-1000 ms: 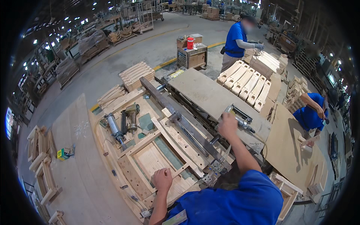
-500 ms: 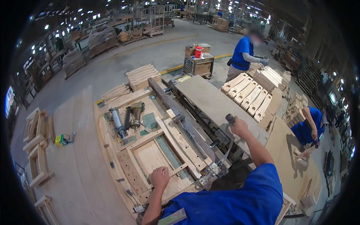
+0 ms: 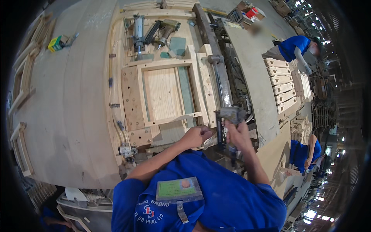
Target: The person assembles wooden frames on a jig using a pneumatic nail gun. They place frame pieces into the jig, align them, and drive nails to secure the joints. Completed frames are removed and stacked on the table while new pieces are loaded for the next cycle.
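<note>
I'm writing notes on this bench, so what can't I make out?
In the head view:
Handle of the nail gun: mostly covered by the right hand.
Anything inside the left hand: hidden by its curl.
Far end of the wood stack: cut off by the upper edge.

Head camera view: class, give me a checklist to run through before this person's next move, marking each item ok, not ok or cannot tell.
1. Grey-and-black metal nail gun gripped in the bare right hand: ok.
2. Bare left hand well away from the nail gun: not ok, it is close beside it.
3. Left hand empty: cannot tell, its fingers are curled.
4. Second nail gun, brown and black, lying apart from the pale rectangular wooden frame: ok.
5. Nails loaded: cannot tell, the magazine's inside is hidden.
</note>
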Motion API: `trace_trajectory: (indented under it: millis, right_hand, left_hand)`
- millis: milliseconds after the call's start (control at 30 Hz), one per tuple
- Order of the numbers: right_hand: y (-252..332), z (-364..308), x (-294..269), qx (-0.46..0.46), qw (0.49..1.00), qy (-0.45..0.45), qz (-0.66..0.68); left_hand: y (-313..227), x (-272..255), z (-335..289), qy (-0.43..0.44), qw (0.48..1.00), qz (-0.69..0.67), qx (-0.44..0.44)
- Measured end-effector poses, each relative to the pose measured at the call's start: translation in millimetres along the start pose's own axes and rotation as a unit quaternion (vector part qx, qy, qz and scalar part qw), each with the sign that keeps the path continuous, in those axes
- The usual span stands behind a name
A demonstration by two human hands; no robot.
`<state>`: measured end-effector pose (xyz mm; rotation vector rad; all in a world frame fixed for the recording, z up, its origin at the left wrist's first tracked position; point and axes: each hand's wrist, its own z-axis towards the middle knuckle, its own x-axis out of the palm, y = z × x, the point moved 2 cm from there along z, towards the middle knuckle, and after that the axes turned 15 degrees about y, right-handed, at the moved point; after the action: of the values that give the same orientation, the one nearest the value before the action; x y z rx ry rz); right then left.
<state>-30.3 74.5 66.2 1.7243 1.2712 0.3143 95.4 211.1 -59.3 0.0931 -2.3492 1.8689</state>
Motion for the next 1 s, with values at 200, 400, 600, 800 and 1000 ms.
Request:
trace_trajectory:
  millis: [200,400,600,800,1000]
  right_hand:
    - [-44,36,35,0.047,0.984,0.008,-0.169]
    - [-50,52,39,0.061,0.984,0.013,-0.169]
    - [-26,50,49,0.051,0.972,0.023,-0.228]
    - [-31,54,45,0.035,0.977,0.021,-0.210]
    - [20,102,37,-0.010,1.000,0.020,-0.011]
  left_hand:
    - [24,-3,25,0.001,0.990,-0.061,-0.124]
    - [36,-8,33,-0.005,0.988,-0.069,-0.135]
    - [52,-6,35,-0.003,0.992,-0.073,-0.106]
    - [46,-5,34,-0.011,0.991,-0.104,-0.083]
    - [3,-43,44,-0.119,0.989,-0.041,-0.084]
